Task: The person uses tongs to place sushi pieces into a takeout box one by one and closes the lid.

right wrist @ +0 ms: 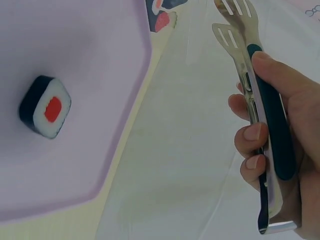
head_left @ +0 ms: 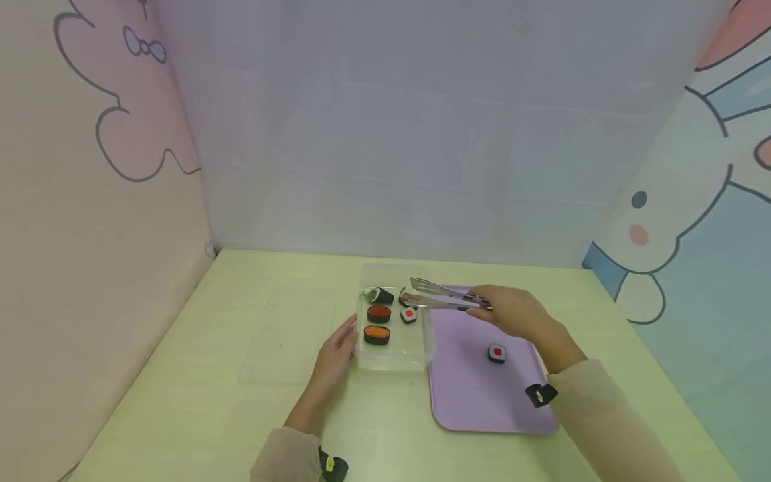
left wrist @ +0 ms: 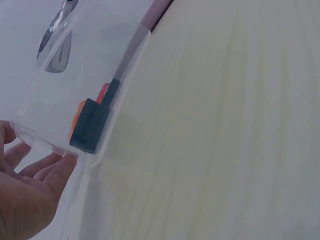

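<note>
My left hand (head_left: 337,348) holds the left side of a clear plastic container (head_left: 400,361), its fingertips against the wall in the left wrist view. Inside are an orange-topped sushi (head_left: 377,333), a red-topped sushi (head_left: 379,313), a dark roll with green at one end (head_left: 382,295) and a square sushi roll with a red centre (head_left: 409,314). My right hand (head_left: 508,310) grips metal tongs (right wrist: 272,120) with dark handle grips. Their slotted tips stand apart over the container's far right part, partly covering another dark-edged sushi piece (head_left: 403,294).
A purple tray (head_left: 470,395) lies right of the container, bearing one square sushi roll (head_left: 496,353) with a red centre. Left of the container a flat transparent lid (head_left: 289,335) lies on the pale table (head_left: 199,395). Cartoon-printed walls stand around the table.
</note>
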Tool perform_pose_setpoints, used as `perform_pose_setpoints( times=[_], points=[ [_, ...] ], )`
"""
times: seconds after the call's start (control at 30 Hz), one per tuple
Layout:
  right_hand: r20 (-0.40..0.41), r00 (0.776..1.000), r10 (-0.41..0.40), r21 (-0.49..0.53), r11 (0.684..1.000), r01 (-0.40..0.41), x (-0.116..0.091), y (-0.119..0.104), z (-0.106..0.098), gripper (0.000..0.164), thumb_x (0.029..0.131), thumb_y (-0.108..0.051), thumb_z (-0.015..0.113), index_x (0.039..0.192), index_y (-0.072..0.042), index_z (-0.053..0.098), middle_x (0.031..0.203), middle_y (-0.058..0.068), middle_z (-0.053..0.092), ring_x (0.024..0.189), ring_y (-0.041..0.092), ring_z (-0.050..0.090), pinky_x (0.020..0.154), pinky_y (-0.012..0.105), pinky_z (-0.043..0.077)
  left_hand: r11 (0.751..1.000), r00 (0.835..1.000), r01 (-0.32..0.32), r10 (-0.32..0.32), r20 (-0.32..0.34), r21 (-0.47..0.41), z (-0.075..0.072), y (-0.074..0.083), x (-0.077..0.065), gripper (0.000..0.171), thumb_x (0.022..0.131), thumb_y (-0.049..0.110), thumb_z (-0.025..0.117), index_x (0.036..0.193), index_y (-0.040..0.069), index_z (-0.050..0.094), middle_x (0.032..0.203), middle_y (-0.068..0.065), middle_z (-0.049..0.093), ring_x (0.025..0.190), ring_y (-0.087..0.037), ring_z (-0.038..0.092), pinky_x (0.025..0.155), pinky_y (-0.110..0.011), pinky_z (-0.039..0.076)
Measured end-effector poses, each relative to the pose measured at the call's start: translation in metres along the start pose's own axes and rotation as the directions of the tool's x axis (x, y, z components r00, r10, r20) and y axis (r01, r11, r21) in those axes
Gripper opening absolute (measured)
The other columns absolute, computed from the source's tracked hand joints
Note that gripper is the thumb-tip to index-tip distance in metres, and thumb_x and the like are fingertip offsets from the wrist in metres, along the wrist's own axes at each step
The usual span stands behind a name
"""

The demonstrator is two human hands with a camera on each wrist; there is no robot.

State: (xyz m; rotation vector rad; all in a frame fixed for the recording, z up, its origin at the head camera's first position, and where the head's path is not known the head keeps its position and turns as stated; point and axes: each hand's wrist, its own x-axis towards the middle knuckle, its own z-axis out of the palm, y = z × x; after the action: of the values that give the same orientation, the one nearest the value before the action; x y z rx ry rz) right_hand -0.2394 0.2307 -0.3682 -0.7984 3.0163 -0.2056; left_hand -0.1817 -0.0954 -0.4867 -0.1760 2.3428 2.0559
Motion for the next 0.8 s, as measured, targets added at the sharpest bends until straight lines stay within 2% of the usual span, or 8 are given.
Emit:
perform_pose_setpoints(
  times=[0.1, 0.2, 0.33, 0.47, 0.57, 0.8],
  points=[
    [-0.002, 1.000, 0.011, 0.022, 1.000, -0.011, -0.010, 0.007, -0.006, 0.038, 0.094, -0.033, 0.065, 0.123, -0.008, 0.063, 0.095, -0.002, 0.066, 0.080, 0.017, 0.060, 0.069, 0.044, 0.051, 1.000, 1.000, -0.004, 0.004, -0.007, 0.007, 0.000, 0.000, 0.000, 0.044, 0.103, 0.025, 0.047, 0.147, 0.016, 0.046, 0.143, -0.018, 0.048, 0.124, -0.033, 0.050, 0.099, -0.047, 0.044],
    [-0.003, 1.000, 0.026, 0.047, 0.999, -0.026, -0.022, 0.018, -0.009, 0.041, 0.094, -0.034, 0.065, 0.125, -0.007, 0.062, 0.107, 0.005, 0.067, 0.094, 0.025, 0.063, 0.079, 0.051, 0.050, 1.000, 1.000, -0.004, 0.004, -0.003, 0.009, 0.000, 0.000, 0.000, 0.044, 0.103, 0.025, 0.047, 0.147, 0.016, 0.046, 0.143, -0.019, 0.047, 0.124, -0.033, 0.051, 0.099, -0.047, 0.044],
    [0.020, 0.998, 0.055, 0.116, 0.992, -0.057, -0.041, 0.036, -0.011, 0.047, 0.095, -0.039, 0.063, 0.128, -0.005, 0.060, 0.117, 0.012, 0.065, 0.107, 0.035, 0.060, 0.087, 0.057, 0.046, 1.000, 1.000, -0.010, 0.010, -0.002, 0.029, 0.000, 0.000, 0.000, 0.044, 0.104, 0.024, 0.046, 0.147, 0.016, 0.046, 0.143, -0.019, 0.048, 0.122, -0.033, 0.052, 0.098, -0.048, 0.045],
    [0.049, 0.996, 0.071, 0.154, 0.985, -0.078, -0.060, 0.055, -0.008, 0.051, 0.095, -0.044, 0.060, 0.128, -0.004, 0.060, 0.114, 0.010, 0.065, 0.102, 0.032, 0.060, 0.085, 0.056, 0.047, 0.999, 1.000, 0.001, 0.000, -0.009, 0.043, 0.000, 0.001, 0.001, 0.044, 0.103, 0.023, 0.046, 0.148, 0.017, 0.045, 0.142, -0.017, 0.049, 0.122, -0.033, 0.052, 0.098, -0.048, 0.044],
    [0.060, 0.994, 0.092, 0.139, 0.985, -0.100, -0.076, 0.068, -0.005, 0.051, 0.095, -0.044, 0.061, 0.127, -0.005, 0.061, 0.109, 0.007, 0.066, 0.094, 0.027, 0.060, 0.079, 0.052, 0.048, 0.999, 1.000, 0.009, -0.009, -0.013, 0.045, 0.000, 0.002, 0.002, 0.045, 0.103, 0.024, 0.046, 0.148, 0.019, 0.045, 0.142, -0.016, 0.049, 0.121, -0.031, 0.053, 0.098, -0.048, 0.044],
    [0.093, 0.990, 0.105, 0.119, 0.986, -0.116, -0.112, 0.088, 0.007, 0.049, 0.093, -0.042, 0.064, 0.123, -0.003, 0.061, 0.100, 0.002, 0.066, 0.089, 0.025, 0.063, 0.074, 0.051, 0.051, 0.998, 1.000, 0.016, -0.015, -0.017, 0.057, 0.001, 0.001, 0.004, 0.045, 0.103, 0.025, 0.046, 0.148, 0.019, 0.045, 0.141, -0.016, 0.051, 0.116, -0.031, 0.055, 0.097, -0.049, 0.044]
  ],
)
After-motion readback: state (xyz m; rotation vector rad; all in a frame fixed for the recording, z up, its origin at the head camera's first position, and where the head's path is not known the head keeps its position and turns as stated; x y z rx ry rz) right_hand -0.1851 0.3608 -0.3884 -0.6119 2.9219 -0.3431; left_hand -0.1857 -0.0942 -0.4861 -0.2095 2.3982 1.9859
